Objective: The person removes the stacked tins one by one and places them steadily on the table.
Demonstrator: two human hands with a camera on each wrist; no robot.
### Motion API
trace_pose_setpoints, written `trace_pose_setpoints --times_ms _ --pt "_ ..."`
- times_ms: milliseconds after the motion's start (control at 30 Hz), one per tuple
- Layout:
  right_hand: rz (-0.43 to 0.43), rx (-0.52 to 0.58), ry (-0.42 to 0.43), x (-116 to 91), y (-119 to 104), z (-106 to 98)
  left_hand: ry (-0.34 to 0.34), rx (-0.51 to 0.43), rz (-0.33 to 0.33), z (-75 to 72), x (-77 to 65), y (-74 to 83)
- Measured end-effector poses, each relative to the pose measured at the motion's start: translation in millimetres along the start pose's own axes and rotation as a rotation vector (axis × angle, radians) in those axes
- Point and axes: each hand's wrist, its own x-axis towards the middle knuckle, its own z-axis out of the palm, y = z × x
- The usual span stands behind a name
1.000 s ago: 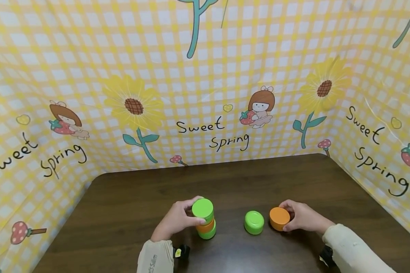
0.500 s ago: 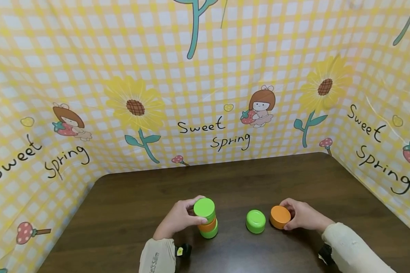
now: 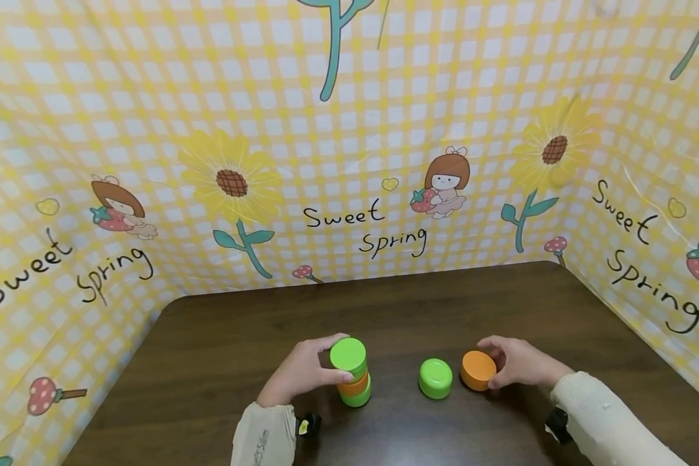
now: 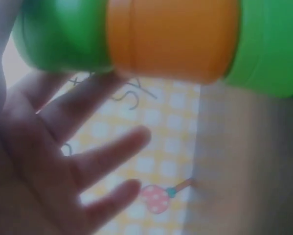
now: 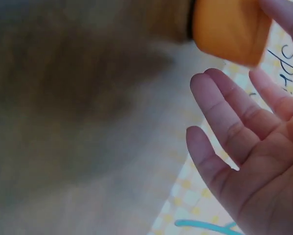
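My left hand (image 3: 303,372) pinches the top green round container (image 3: 348,355) between thumb and fingers. It tops an upright stack, above an orange round container (image 3: 354,386) and another green one (image 3: 356,397). In the left wrist view, the remaining fingers of that hand spread away from the stack. To the right stands a separate green round container (image 3: 435,378). Beside it, an orange round container (image 3: 478,371) rests on the table, with my right hand (image 3: 518,364) around its right side. The right wrist view shows the right fingers (image 5: 219,105) loosely extended, apart from the orange container (image 5: 229,32); the thumb is by its edge.
The dark wooden table (image 3: 256,317) carries the containers. A yellow checked cloth (image 3: 338,149) with printed flowers and lettering hangs behind it and along both sides. A black band (image 3: 557,425) sits at the right wrist, another (image 3: 307,425) at the left.
My right fingers have loosened and moved slightly right from the orange container, which stays in place. My left hand and the stack look unchanged; the view has shifted slightly.
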Motion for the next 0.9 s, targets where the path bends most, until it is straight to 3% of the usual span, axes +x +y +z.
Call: trace_pose_setpoints --times_ms 133,333,600,900 --pt "-0.021 -0.033 -0.019 -1 -9 -14 -0.047 0.024 -0.008 -8.1 -0.4 1.6" --pt "-0.028 -0.036 -0.113 -2 -23 -27 -0.106 -0.002 0.005 -10.1 -1.5 -5.1" --pt "-0.061 -0.069 -0.107 6 -35 -25 -0.127 -0.077 0.018 -6.0 -0.2 -16.1" --pt "-0.063 -0.147 -0.11 21 -62 -16 -0.147 -0.049 0.04 -4.2 2.1 -23.5"
